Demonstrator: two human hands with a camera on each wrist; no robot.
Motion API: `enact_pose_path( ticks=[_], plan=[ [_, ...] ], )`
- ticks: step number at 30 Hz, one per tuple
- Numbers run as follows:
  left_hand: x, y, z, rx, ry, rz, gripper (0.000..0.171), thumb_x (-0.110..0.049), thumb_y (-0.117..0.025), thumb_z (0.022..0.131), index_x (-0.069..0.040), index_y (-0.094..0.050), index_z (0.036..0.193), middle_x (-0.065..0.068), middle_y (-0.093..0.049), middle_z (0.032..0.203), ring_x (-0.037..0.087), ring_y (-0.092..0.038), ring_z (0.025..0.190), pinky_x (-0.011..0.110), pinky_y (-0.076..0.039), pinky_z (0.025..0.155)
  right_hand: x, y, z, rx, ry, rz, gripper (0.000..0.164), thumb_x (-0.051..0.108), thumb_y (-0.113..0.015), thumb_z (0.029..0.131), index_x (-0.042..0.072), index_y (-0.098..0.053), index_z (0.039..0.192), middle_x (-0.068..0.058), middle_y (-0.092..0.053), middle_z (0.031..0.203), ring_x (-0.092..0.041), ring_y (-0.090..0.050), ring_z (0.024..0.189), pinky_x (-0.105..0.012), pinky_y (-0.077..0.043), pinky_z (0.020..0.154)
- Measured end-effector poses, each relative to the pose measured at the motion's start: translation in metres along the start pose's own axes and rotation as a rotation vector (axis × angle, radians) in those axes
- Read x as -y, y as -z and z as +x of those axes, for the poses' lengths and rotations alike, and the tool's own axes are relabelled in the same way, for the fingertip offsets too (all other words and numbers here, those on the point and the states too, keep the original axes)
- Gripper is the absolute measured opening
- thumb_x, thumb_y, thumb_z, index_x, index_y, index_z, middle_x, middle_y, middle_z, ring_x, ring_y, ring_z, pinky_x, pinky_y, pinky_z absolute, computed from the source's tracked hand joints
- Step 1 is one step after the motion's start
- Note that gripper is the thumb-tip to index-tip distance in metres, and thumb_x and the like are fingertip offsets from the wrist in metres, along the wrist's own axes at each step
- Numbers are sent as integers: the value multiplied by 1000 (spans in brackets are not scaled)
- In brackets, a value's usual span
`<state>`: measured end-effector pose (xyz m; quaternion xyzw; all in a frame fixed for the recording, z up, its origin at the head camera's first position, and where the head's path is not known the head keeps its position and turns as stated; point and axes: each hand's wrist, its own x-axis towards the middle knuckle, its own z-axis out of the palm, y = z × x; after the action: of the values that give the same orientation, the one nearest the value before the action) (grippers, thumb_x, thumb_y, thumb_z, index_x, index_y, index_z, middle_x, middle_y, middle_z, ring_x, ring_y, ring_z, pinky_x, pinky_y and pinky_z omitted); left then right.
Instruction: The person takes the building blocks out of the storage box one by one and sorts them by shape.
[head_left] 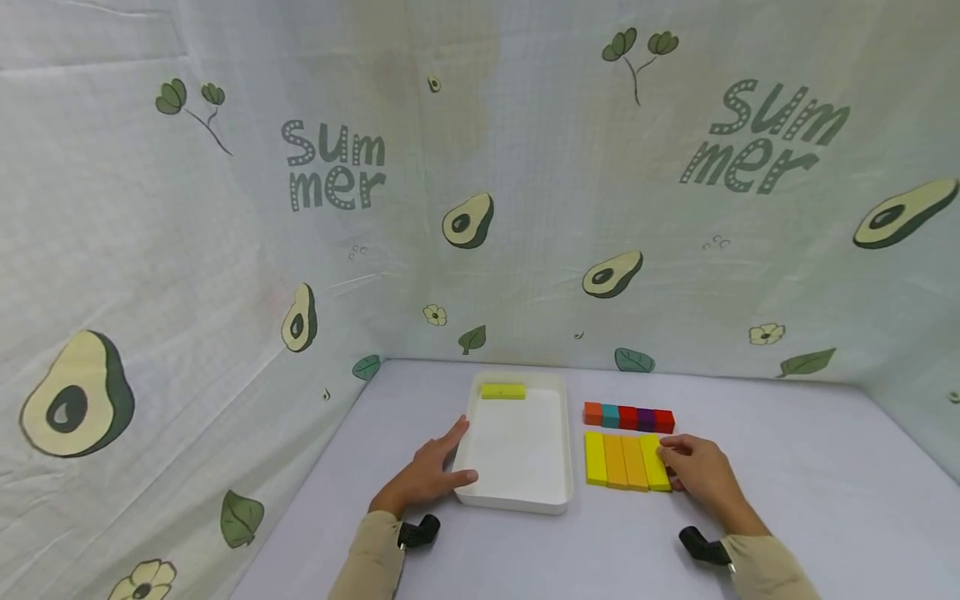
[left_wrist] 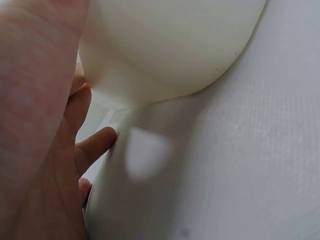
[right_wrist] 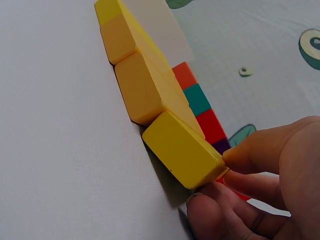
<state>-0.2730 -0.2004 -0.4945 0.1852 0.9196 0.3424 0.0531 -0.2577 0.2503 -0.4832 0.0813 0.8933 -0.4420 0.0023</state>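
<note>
My left hand (head_left: pixel 427 473) rests at the left side of a white tray (head_left: pixel 517 467), fingers along its rim and the thumb over its near left corner. From the left wrist, those fingers (left_wrist: pixel 102 142) lie by the tray's pale wall (left_wrist: pixel 165 50). My right hand (head_left: pixel 701 473) pinches the rightmost yellow block (head_left: pixel 655 463) of a row lying side by side. This block (right_wrist: pixel 182 152) leans, its right side raised off the cloth. Beside it lie two orange blocks (head_left: pixel 634 463) and another yellow block (head_left: pixel 596 458).
Inside the tray, a yellow block (head_left: pixel 503 392) lies along the far wall. Behind the long blocks stands a row of small cubes (head_left: pixel 628 417) in orange, teal, red and purple. A printed cloth wall (head_left: pixel 525 317) encloses the white table (head_left: pixel 787 450) at the back and sides.
</note>
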Motion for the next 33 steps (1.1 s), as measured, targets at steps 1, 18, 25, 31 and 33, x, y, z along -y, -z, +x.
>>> enact_pose_path(
  ticks=[1, 18, 25, 31, 33],
  plan=[
    [0, 0, 0, 0, -1, -2, 96, -58, -67, 89, -22, -16, 162, -3, -15, 166, 31, -15, 152, 61, -7, 119, 0, 0, 0, 1, -3, -1, 46, 25, -59, 100, -7, -56, 132, -19, -64, 108, -22, -59, 78, -26, -56, 65],
    [2, 1, -1, 0, -6, -3, 97, -57, -67, 89, -20, -17, 162, -1, -15, 167, 33, -16, 151, 64, -8, 117, 2, 2, -1, -2, 10, 39, 45, 26, -57, 101, -8, -57, 129, -21, -65, 106, -20, -61, 75, -25, -57, 62],
    [3, 1, 1, -2, -23, -5, 97, -57, -67, 89, -19, -17, 162, -1, -15, 167, 33, -16, 151, 64, -8, 118, 2, 3, 0, -14, -4, 58, 44, 25, -56, 102, -10, -57, 128, -18, -66, 99, -19, -61, 70, -26, -56, 60],
    [3, 1, 0, -6, -19, 6, 95, -56, -68, 90, -20, -17, 162, -2, -16, 166, 34, -18, 151, 65, -12, 116, -1, 4, 2, 16, -33, 97, 48, 29, -53, 103, -9, -54, 132, -16, -65, 101, -21, -61, 78, -25, -57, 64],
    [1, 0, 1, -2, -21, 3, 95, -57, -68, 90, -20, -17, 162, -2, -16, 166, 33, -17, 151, 65, -12, 116, -1, 7, 3, 10, -39, 101, 50, 31, -51, 103, -9, -53, 134, -16, -65, 101, -22, -61, 80, -25, -57, 65]
  ],
)
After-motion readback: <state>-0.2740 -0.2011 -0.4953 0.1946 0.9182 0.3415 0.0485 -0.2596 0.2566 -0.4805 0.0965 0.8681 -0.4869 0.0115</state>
